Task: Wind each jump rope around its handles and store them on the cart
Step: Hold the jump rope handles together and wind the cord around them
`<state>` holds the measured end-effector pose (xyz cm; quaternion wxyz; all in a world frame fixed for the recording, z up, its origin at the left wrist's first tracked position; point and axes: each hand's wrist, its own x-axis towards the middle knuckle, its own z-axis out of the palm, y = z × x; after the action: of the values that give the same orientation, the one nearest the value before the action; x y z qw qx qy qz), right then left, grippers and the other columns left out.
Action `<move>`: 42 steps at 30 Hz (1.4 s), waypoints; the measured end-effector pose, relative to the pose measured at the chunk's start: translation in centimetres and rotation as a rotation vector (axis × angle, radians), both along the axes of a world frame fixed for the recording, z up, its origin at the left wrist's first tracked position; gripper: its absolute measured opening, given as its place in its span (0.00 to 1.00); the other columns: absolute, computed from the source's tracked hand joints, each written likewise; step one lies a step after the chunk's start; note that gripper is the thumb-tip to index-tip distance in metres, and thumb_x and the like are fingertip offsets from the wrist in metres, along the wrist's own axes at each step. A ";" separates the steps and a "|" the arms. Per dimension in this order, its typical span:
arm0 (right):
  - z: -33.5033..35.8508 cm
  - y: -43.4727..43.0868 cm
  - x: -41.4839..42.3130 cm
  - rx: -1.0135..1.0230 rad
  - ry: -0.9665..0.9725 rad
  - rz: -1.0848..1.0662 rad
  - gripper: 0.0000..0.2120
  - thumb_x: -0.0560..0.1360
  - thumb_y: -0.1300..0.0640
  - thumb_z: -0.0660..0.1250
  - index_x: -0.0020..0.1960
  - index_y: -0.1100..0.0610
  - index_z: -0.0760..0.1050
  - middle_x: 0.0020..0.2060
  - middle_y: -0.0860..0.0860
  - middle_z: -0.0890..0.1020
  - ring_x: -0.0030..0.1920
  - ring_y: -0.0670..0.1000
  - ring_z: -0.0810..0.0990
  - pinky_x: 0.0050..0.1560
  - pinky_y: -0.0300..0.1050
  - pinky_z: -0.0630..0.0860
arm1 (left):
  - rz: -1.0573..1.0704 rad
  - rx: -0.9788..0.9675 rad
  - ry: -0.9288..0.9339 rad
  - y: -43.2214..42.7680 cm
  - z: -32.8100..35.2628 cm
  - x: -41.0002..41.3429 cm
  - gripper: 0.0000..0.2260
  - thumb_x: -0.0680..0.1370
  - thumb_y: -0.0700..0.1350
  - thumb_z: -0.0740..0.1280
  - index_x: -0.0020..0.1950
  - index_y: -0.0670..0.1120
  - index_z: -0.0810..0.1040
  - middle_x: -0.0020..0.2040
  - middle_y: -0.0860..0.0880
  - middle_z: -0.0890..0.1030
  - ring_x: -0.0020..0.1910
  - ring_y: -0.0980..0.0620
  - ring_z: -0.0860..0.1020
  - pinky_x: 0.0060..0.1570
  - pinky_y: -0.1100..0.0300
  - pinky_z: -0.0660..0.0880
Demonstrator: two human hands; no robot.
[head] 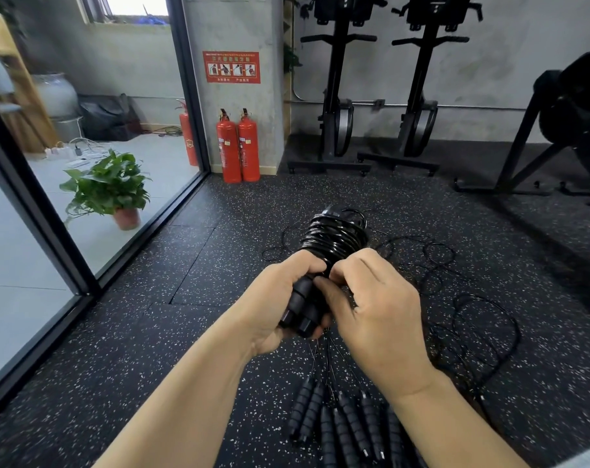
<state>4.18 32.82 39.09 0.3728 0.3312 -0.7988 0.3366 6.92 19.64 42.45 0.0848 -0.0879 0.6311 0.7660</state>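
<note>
A black jump rope (334, 239) is wound in many turns around its two black foam handles (302, 307), held up in the middle of the view. My left hand (280, 298) grips the lower part of the handles. My right hand (371, 305) pinches the cord at the base of the coil, fingers curled against it. Several more black-handled jump ropes (341, 423) lie on the speckled floor below my hands, their thin cords (482, 319) spread loosely to the right. No cart is in view.
Two red fire extinguishers (238, 146) stand against a pillar ahead. Upright black exercise machines (337, 96) line the back wall, another machine (570, 130) stands at right. A glass partition (94, 184) runs along the left, with a potted plant (113, 190) behind it.
</note>
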 end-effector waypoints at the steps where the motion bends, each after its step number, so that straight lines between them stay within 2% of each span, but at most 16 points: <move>1: -0.1 0.0 -0.1 -0.004 -0.003 0.007 0.11 0.77 0.54 0.66 0.39 0.60 0.74 0.37 0.50 0.74 0.35 0.51 0.73 0.32 0.49 0.73 | 0.004 -0.006 -0.002 0.0 0.0 0.0 0.19 0.77 0.47 0.61 0.27 0.45 0.79 0.29 0.43 0.76 0.25 0.47 0.74 0.27 0.61 0.71; 4: 0.1 0.3 -0.2 -0.003 -0.037 0.054 0.09 0.77 0.55 0.67 0.42 0.59 0.76 0.39 0.50 0.75 0.37 0.52 0.75 0.35 0.50 0.74 | 0.015 -0.029 -0.018 0.1 -0.1 -0.1 0.16 0.76 0.46 0.60 0.31 0.42 0.77 0.28 0.41 0.75 0.23 0.47 0.74 0.26 0.62 0.71; 9: 0.4 1.0 -0.4 0.037 -0.091 0.158 0.10 0.80 0.56 0.61 0.48 0.59 0.79 0.41 0.49 0.77 0.38 0.51 0.77 0.36 0.50 0.75 | 0.014 -0.063 -0.056 -0.2 -0.2 -0.1 0.14 0.77 0.44 0.58 0.34 0.40 0.74 0.28 0.41 0.76 0.24 0.46 0.74 0.27 0.61 0.71; 14: 0.4 1.0 -0.8 0.114 -0.074 0.120 0.12 0.78 0.58 0.62 0.57 0.56 0.80 0.41 0.50 0.78 0.38 0.52 0.79 0.35 0.51 0.77 | -0.003 -0.073 -0.117 -0.3 -0.6 -0.3 0.11 0.77 0.46 0.59 0.41 0.41 0.75 0.32 0.42 0.78 0.26 0.47 0.75 0.26 0.61 0.73; 16: 0.5 1.1 -1.0 0.148 -0.036 0.101 0.11 0.77 0.60 0.64 0.57 0.58 0.81 0.40 0.50 0.79 0.37 0.52 0.79 0.34 0.50 0.78 | -0.003 -0.062 -0.134 -0.2 -0.8 -0.3 0.10 0.77 0.46 0.60 0.42 0.41 0.75 0.32 0.42 0.79 0.26 0.47 0.75 0.26 0.61 0.73; 22: 1.1 1.4 -0.7 0.193 -0.040 0.099 0.06 0.76 0.63 0.64 0.48 0.59 0.80 0.41 0.50 0.76 0.40 0.51 0.76 0.33 0.51 0.76 | -0.037 -0.001 -0.153 0.0 -0.6 -0.4 0.10 0.76 0.46 0.59 0.45 0.39 0.73 0.32 0.42 0.77 0.26 0.47 0.75 0.27 0.61 0.73; 29: 0.9 1.1 -0.4 0.244 -0.143 0.042 0.08 0.75 0.59 0.63 0.48 0.57 0.80 0.40 0.50 0.74 0.35 0.52 0.75 0.29 0.51 0.75 | 0.031 -0.082 -0.085 0.4 -0.9 -0.5 0.10 0.77 0.44 0.60 0.41 0.39 0.75 0.33 0.38 0.78 0.26 0.46 0.74 0.27 0.60 0.71; 35: 1.0 1.0 -0.6 0.324 -0.193 -0.001 0.07 0.76 0.59 0.60 0.45 0.58 0.76 0.41 0.50 0.73 0.36 0.54 0.74 0.31 0.54 0.74 | 0.064 -0.154 -0.056 0.8 -1.2 -0.5 0.09 0.76 0.42 0.61 0.39 0.40 0.75 0.33 0.38 0.77 0.27 0.46 0.73 0.27 0.60 0.70; 39: 1.1 1.0 -0.7 0.386 -0.233 -0.004 0.03 0.78 0.61 0.61 0.48 0.57 0.73 0.45 0.50 0.72 0.41 0.53 0.74 0.33 0.49 0.70 | 0.078 -0.168 -0.065 0.8 -1.5 -0.7 0.08 0.75 0.42 0.62 0.39 0.40 0.76 0.33 0.38 0.77 0.28 0.45 0.73 0.27 0.60 0.71; 42: 1.0 1.2 -0.7 0.357 -0.299 -0.020 0.05 0.82 0.57 0.56 0.53 0.56 0.70 0.49 0.49 0.71 0.43 0.54 0.74 0.36 0.48 0.66 | 0.093 -0.124 -0.059 0.9 -1.3 -0.7 0.07 0.76 0.43 0.63 0.40 0.40 0.75 0.32 0.40 0.77 0.27 0.46 0.73 0.28 0.59 0.70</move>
<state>3.44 34.03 40.06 0.1893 0.3303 -0.8953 0.2315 6.19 20.56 41.15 0.0619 -0.1448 0.6697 0.7258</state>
